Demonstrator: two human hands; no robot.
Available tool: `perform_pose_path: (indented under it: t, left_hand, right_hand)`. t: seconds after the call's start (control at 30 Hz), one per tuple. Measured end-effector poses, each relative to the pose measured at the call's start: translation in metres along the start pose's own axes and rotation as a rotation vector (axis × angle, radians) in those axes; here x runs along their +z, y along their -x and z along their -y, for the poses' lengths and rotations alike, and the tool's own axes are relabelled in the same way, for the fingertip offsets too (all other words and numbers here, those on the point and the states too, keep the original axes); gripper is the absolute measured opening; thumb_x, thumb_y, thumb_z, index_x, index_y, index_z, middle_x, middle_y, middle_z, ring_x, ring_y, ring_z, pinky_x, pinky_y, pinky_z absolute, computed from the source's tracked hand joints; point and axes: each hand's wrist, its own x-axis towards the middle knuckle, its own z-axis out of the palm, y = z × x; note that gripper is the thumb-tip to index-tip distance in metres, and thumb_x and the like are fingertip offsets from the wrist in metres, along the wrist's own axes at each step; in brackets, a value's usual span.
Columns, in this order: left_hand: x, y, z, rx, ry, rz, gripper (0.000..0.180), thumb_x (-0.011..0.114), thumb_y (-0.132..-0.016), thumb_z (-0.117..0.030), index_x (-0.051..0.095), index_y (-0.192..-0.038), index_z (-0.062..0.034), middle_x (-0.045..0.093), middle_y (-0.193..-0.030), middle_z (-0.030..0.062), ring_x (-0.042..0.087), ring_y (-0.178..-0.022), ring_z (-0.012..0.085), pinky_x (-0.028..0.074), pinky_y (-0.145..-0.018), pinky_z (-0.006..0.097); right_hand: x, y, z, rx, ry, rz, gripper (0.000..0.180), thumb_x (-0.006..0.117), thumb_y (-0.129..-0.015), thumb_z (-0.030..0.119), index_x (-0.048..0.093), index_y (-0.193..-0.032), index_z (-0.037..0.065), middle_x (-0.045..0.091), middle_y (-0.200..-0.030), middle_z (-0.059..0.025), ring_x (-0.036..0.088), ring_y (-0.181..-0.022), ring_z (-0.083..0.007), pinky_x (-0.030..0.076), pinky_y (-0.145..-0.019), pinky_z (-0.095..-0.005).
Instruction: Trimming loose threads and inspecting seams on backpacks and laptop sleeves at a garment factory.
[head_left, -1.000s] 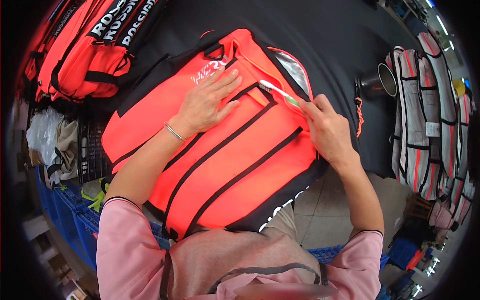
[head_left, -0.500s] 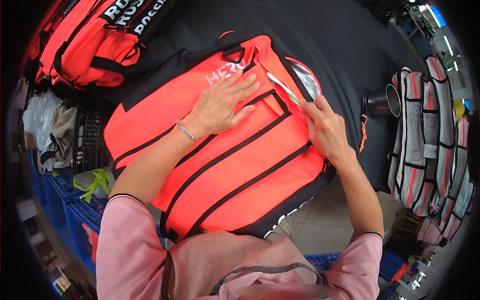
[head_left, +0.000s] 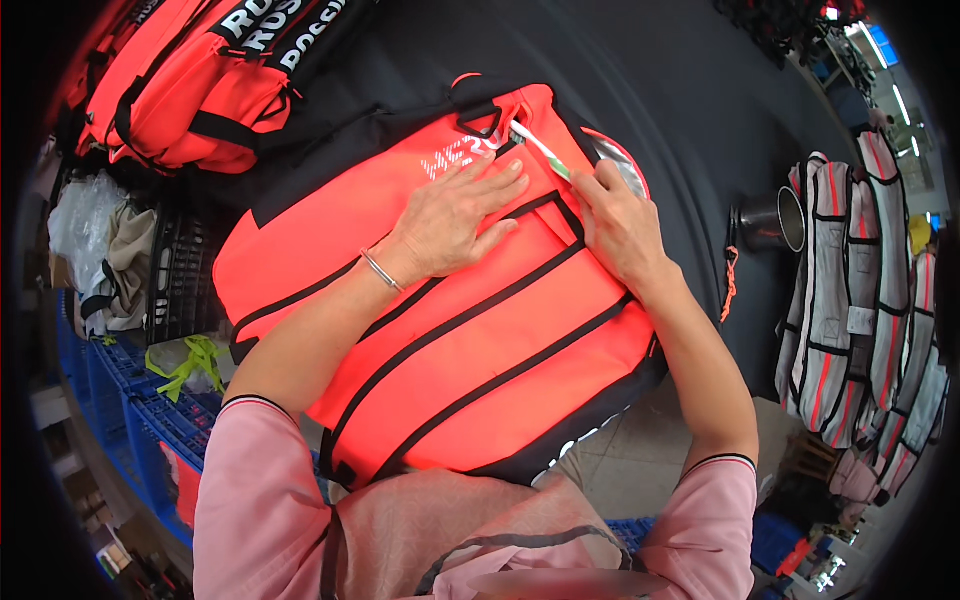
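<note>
A bright orange-red bag [head_left: 480, 340] with black straps and trim lies across the black-covered table in front of me. My left hand [head_left: 450, 215] rests flat on its upper panel, fingers spread, beside the white printing. Between the fingers of my right hand [head_left: 620, 225] is a slim white-and-green toothbrush [head_left: 545, 152]. Its far end touches the bag near the top corner, by a black strap loop [head_left: 480, 122]. An opening with a silvery lining [head_left: 622, 165] shows just past my right hand.
More orange-red bags [head_left: 190, 90] are piled at the far left. A dark metal cup [head_left: 775, 222] and an orange cord [head_left: 730, 285] lie on the black cloth [head_left: 690, 120] at right. Grey padded pieces [head_left: 840, 300] hang beyond. Left are a black basket [head_left: 180, 275] and blue crates [head_left: 130, 400].
My right hand has moved up and left along the bag's edge, carrying the toothbrush toward the top corner. The left hand stays pressed on the panel.
</note>
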Motion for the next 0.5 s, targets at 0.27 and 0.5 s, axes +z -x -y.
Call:
perform_pose_path:
  t: [0.27, 0.5]
  left_hand:
    - [0.007, 0.004, 0.008, 0.02, 0.049, -0.071, 0.044, 0.059, -0.094, -0.036, 0.059, -0.131, -0.0129, 0.055, -0.139, 0.0041, 0.043, -0.135, 0.0296, 0.038, -0.111, 0.038]
    - [0.003, 0.0, 0.004, 0.03, 0.03, -0.07, 0.045, 0.06, -0.093, -0.035, 0.059, -0.132, -0.0129, 0.055, -0.139, 0.0037, 0.043, -0.135, 0.0298, 0.039, -0.11, 0.039]
  right_hand:
    - [-0.027, 0.035, -0.011, -0.003, -0.025, 0.122, 0.016, 0.061, -0.088, 0.006, 0.061, -0.104, 0.007, 0.052, -0.089, -0.0105, 0.061, -0.072, -0.0322, 0.05, -0.057, -0.0423]
    - [-0.025, 0.034, -0.012, -0.033, 0.038, 0.141, 0.023, 0.058, -0.085, 0.006, 0.056, -0.107, 0.005, 0.053, -0.093, -0.0109, 0.062, -0.071, -0.0321, 0.051, -0.056, -0.0425]
